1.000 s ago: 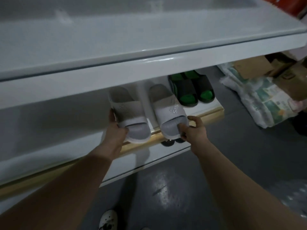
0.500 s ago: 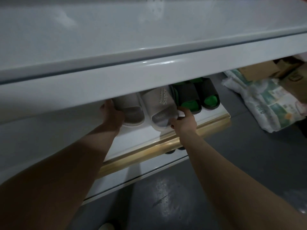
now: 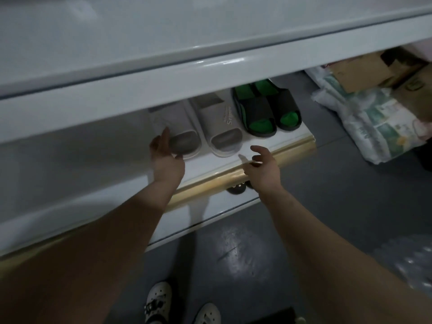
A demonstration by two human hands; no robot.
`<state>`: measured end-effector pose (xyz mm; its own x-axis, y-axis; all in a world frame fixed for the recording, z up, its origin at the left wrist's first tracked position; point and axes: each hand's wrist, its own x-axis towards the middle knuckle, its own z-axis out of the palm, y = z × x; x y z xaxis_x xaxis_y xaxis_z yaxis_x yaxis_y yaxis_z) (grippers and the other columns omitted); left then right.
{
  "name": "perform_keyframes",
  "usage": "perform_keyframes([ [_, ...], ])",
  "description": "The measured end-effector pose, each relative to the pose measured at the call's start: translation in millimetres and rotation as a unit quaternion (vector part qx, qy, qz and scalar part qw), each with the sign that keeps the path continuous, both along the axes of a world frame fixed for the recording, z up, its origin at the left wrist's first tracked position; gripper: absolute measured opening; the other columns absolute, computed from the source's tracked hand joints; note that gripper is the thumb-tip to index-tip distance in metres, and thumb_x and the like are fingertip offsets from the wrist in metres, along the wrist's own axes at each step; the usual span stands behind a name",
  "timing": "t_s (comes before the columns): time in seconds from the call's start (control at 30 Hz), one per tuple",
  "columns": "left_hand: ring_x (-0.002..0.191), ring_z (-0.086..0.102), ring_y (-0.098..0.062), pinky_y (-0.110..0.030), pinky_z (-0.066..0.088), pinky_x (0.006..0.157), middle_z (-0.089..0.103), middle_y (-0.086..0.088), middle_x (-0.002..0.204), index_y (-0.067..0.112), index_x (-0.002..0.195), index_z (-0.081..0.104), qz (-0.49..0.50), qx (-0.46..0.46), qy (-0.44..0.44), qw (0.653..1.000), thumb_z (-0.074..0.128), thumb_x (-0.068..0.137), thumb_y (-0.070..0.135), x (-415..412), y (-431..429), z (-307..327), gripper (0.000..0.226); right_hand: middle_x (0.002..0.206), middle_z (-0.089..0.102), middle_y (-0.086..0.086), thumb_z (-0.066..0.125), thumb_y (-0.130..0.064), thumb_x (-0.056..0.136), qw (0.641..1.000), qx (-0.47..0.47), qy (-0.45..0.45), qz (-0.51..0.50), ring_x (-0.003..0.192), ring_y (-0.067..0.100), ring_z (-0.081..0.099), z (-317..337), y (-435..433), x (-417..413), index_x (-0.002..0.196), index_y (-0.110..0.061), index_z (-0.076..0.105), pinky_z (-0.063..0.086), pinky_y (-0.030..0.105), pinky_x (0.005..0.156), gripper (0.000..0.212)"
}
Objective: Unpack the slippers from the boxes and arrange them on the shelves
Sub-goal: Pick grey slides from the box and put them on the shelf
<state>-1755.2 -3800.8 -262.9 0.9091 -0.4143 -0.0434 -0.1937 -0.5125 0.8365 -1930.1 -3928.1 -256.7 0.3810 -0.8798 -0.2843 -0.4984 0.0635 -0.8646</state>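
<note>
Slippers (image 3: 198, 127) on shelf (image 3: 268, 146); left hand (image 3: 166, 157) touching; right hand (image 3: 261, 167) apart.

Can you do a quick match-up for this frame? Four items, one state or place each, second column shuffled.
Column 1:
1. pale grey rubber slide slippers
2. black slide slippers with green insoles
3. left hand
4. right hand

Column 2:
A. open, above the shelf's tan front edge, touching no slipper
B. at the toe of the leftmost grey slipper
C. at the right end of the white shelf
D. side by side, left of the black pair

Pairs: 1-D, 2-C, 3-B, 4-A
</note>
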Motion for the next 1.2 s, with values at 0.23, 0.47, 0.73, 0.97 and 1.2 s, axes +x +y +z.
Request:
perform_keyframes([
  [0.23,0.115,0.055,-0.023,-0.041,0.047,0.101,0.045,-0.01,0.135,0.017,0.136,0.052,-0.088,-0.015,0.089,0.992,0.061,0.088,0.003,-56.2,20.6,24.4,0.051,0.098,0.061,-0.004,0.068,-0.004,0.084,1.0,0.008,0.004,-0.008,0.096,0.022,0.065,28.2,43.7,-51.9,0.125,-0.026,0.061,0.057,0.042,0.089,0.047],
  [0.47,0.107,0.059,-0.012,-0.026,0.048,0.094,0.054,-0.002,0.13,0.024,0.13,0.057,-0.204,-0.035,0.152,0.967,0.06,0.091,0.004,-122.5,48.7,67.0,0.044,0.094,0.06,-0.016,0.068,-0.004,0.083,0.998,0.011,0.003,-0.067,0.087,0.008,0.063,67.3,88.6,-105.1,0.124,-0.026,0.064,0.057,0.044,0.089,0.047],
  [0.73,0.101,0.062,-0.009,-0.021,0.049,0.087,0.063,0.0,0.121,0.024,0.126,0.061,-0.353,-0.027,0.172,0.919,0.063,0.089,0.011,-179.3,93.7,105.0,0.039,0.094,0.057,-0.01,0.068,-0.003,0.085,0.99,-0.005,-0.017,-0.138,0.086,0.013,0.061,110.2,159.0,-154.4,0.117,-0.026,0.066,0.058,0.042,0.087,0.039],
  [0.97,0.107,0.063,-0.014,-0.014,0.046,0.089,0.065,0.0,0.12,0.01,0.128,0.061,-0.466,-0.026,0.174,0.867,0.062,0.089,0.004,-228.2,132.5,123.2,0.039,0.098,0.06,0.002,0.067,0.001,0.081,0.97,-0.033,-0.003,-0.241,0.083,0.012,0.058,131.5,237.4,-204.0,0.112,-0.024,0.068,0.053,0.031,0.079,0.039],
  [1.2,0.106,0.06,-0.014,0.001,0.042,0.078,0.062,-0.001,0.112,0.006,0.125,0.061,-0.594,0.003,0.183,0.783,0.061,0.089,-0.002,-305.2,173.7,130.8,0.037,0.097,0.066,-0.002,0.062,-0.004,0.084,0.917,-0.065,0.032,-0.393,0.09,0.013,0.063,151.8,331.1,-281.0,0.111,-0.024,0.07,0.054,0.033,0.084,0.035],
])
